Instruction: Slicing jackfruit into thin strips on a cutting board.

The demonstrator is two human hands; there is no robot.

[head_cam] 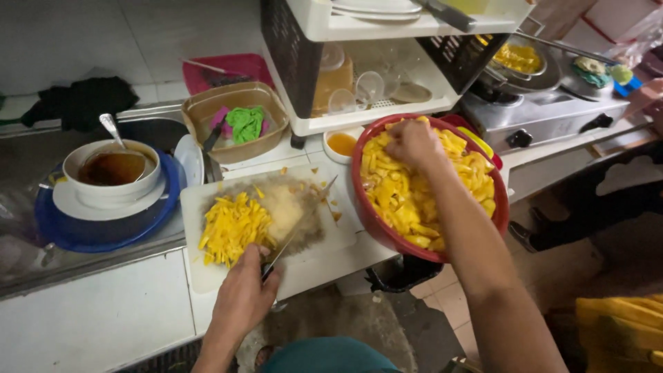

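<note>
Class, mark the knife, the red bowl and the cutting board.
knife point(298, 228), head view, middle of the blade.
red bowl point(376, 224), head view, outer wall near the front rim.
cutting board point(314, 266), head view, bare front edge.

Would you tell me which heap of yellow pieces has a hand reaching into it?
The heap in the red bowl: the right hand is in it. The sliced pile on the cutting board lies untouched beside the knife held by the left hand.

Soup bowl point(110, 173) (spoon in it) — gas stove point(545, 114) beyond.
</note>
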